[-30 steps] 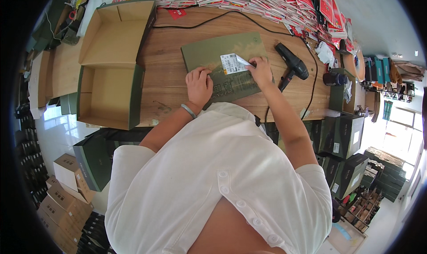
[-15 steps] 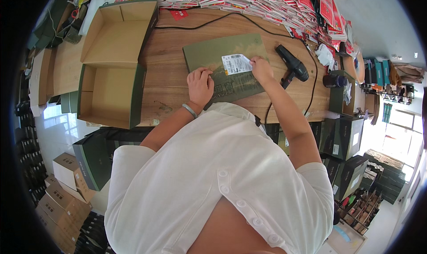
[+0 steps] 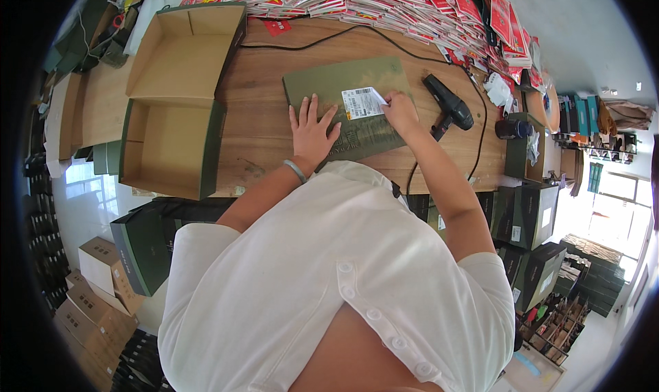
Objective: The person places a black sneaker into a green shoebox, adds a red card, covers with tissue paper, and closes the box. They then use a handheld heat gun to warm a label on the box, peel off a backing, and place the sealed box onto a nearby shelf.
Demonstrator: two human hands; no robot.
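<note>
A flat green box [image 3: 371, 73] with a faded pattern lies on the wooden table, a little tilted. On its top is a white label [image 3: 360, 104] with a barcode, its upper right corner lifted. My right hand [image 3: 400, 110] pinches that raised corner between thumb and fingers. Flat on the box's left part rests my left hand [image 3: 314, 132], fingers spread, holding nothing. A black hair dryer [image 3: 449, 104] lies on the table just right of the box, its handle near my right forearm.
An open green box with brown inside [image 3: 168, 145] stands on the left. Stacks of red printed packets [image 3: 384, 4] line the back. A black cable [image 3: 302, 47] crosses the table. At the right are a dark jar [image 3: 511, 128] and crumpled white paper [image 3: 498, 90].
My left hand has opened from curled fingers to a flat spread on the box. My right hand keeps its pinch on the label corner, slightly lower.
</note>
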